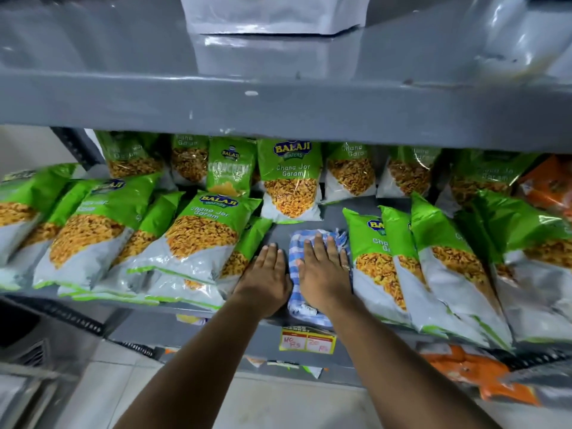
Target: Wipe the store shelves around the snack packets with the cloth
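head view: right hand [322,267] lies flat, fingers spread, on the checked cloth [306,243]; left hand [266,274] lies flat, empty, on the shelf [278,230] at nine o'clock. press evenly, sweep toward twelve o'clock, sparing the snack packets [198,230].

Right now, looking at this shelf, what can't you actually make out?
Head view only:
- Cloth: its middle is hidden under the right hand.
- Price tag: the handwriting is too small to read.
- Top pouch: cut off by the picture's upper edge.
- Back packets: labels blurred, tops hidden by the upper shelf.
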### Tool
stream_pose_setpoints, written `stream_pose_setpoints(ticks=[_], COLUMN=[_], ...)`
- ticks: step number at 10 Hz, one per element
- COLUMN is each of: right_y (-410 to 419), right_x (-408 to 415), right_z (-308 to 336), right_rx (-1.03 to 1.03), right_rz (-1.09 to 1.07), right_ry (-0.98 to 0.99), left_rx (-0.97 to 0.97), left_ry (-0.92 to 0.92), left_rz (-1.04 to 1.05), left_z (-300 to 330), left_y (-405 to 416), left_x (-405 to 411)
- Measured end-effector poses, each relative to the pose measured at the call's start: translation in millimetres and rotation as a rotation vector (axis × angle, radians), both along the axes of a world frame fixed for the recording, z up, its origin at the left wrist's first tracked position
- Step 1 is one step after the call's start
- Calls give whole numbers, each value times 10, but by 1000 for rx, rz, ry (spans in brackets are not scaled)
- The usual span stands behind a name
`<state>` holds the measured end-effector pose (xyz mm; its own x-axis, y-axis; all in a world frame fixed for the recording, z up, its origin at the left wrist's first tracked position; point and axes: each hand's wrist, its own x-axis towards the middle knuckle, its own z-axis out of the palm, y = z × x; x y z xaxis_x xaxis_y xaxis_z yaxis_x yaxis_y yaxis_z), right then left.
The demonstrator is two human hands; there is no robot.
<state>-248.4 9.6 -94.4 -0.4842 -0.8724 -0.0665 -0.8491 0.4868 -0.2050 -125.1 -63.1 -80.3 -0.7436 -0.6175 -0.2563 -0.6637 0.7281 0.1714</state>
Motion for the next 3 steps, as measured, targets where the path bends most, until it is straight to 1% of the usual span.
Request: stream_pose_setpoints(ticks=[1, 2, 3], right_y=[38, 168, 366], right_x=[22, 60, 205], right_z=[108, 255, 578], right_rx=[39, -28, -135], right_rz=[16, -22, -45], right_ry=[-52, -117, -151], left_rx=[12, -27, -92], left_ry=[29, 75, 125], left_rz=[11, -9, -13], left_z=[191, 453, 734], left_y=[79, 173, 251], left_x=[33, 68, 222])
